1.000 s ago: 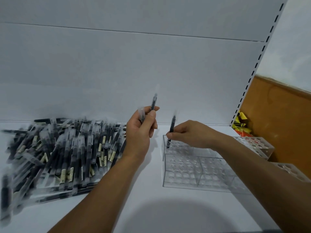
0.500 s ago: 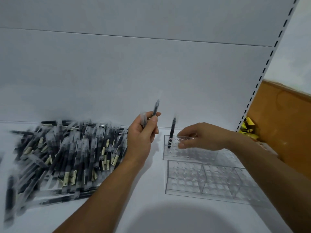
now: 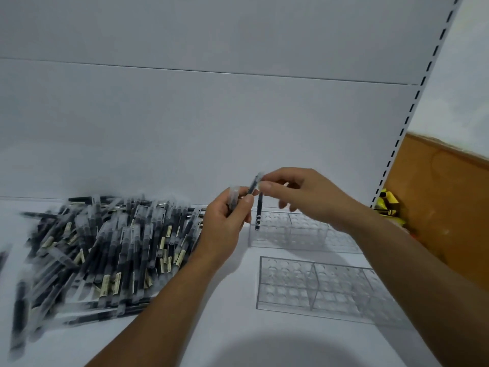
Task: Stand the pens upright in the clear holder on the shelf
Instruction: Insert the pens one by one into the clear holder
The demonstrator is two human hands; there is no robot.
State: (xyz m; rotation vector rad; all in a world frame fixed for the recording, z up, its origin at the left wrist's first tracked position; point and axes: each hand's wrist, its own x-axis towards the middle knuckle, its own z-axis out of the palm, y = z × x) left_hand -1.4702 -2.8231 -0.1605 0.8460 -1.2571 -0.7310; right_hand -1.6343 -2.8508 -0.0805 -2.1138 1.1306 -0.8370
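Shelf [image 3: 225, 327]: white and flat, with the far holder [image 3: 304, 231] standing on it towards the back wall.
Pile [image 3: 105, 250]: a big heap of black pens with clear caps, lying flat on the shelf well to the left of the far holder. Much of it is blurred.
Near holder [image 3: 313, 284]: a second clear rack with round holes, on the shelf just in front of the far holder and apart from it.
Far holder: clear, gridded with holes. One pen stands in it and the other holes I can see are bare.
Board [image 3: 449, 207]: brown, off to the right of the far holder, past the slotted upright.
Left hand [image 3: 225, 229]: raised just left of the far holder, fingers curled tight around two pens [image 3: 233, 199].
Right hand [image 3: 301, 194]: above the far holder's back left part, thumb and forefinger pinched together on the top of the slanted pen [image 3: 252, 187].
Yellow packs [image 3: 389, 205]: right of the far holder, against the board.
Standing pen [image 3: 258, 215]: upright in the far holder's back left corner, its top just under the right thumb.
Slanted pen: one of the two in the left fist, leaning over the far holder's left edge.
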